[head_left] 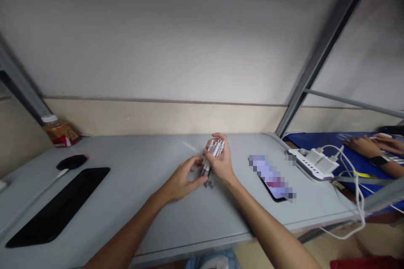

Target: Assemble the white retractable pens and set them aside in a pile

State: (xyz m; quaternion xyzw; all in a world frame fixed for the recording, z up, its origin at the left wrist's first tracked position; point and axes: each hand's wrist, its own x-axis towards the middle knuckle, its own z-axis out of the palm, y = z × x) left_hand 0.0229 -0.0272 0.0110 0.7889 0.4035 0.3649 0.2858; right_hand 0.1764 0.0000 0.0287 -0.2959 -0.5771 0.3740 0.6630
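A bundle of slim white-and-grey pens (216, 147) is gathered over the middle of the desk, their white ends up and their grey ends pointing down toward me. My right hand (224, 163) is closed around the bundle, with its thumb across the front. At the lower left of the pens is my left hand (183, 178), its thumb and fingers apart. The left thumb tip reaches the grey ends and seems to touch them. Part of the bundle is hidden by my fingers, and print on the barrels is too small to read.
A phone (272, 178) with a lit screen lies right of my hands, near a white power strip (311, 164) with plugs and cables. On the left are a black tablet-like slab (59, 206), a black mouse (72, 162) and a bottle (61, 132). Another person's hands (366, 147) rest far right.
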